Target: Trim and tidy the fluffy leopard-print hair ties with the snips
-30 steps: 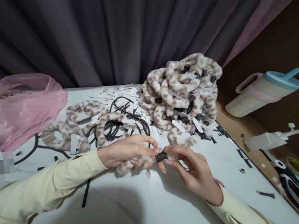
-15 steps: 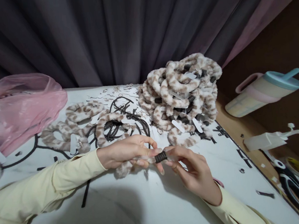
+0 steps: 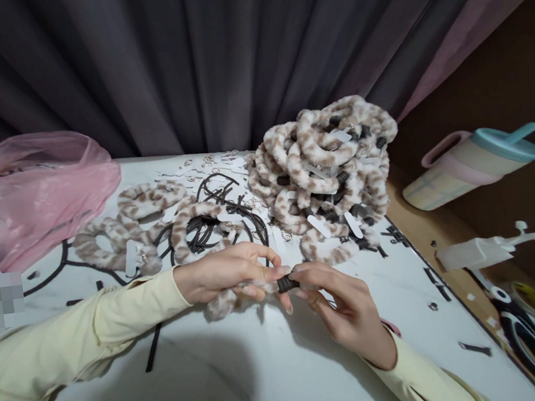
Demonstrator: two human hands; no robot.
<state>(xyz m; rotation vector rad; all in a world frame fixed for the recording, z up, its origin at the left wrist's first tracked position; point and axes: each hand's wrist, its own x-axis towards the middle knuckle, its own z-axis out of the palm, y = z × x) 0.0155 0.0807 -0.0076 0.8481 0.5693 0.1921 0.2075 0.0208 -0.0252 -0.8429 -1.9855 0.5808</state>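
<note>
My left hand point(image 3: 240, 272) is closed on a furry brown-and-white strap point(image 3: 222, 304), whose end hangs below the palm. Dark cord point(image 3: 286, 283) is wound in tight coils around the strap, between my two hands. My right hand point(image 3: 342, 298) pinches at the right side of these coils with thumb and fingertips. The cord's end is hidden behind the fingers. Just beyond my left hand lies a furry loop point(image 3: 183, 227) with a white tab, over a tangle of dark cords point(image 3: 203, 234).
A heap of furry loops point(image 3: 325, 154) stands at the back right. The pink plastic bag point(image 3: 50, 181) lies at the left. Beyond the right table edge are a tumbler point(image 3: 468, 166), a white bottle point(image 3: 479, 252) and black-handled scissors point(image 3: 532, 337). Cord scraps point(image 3: 475, 349) lie near that edge.
Both hands keep nearly the same place. My right fingers have shifted slightly over the cord coils, which look a little turned. At the far left, a blurred patch now covers the furry piece.
</note>
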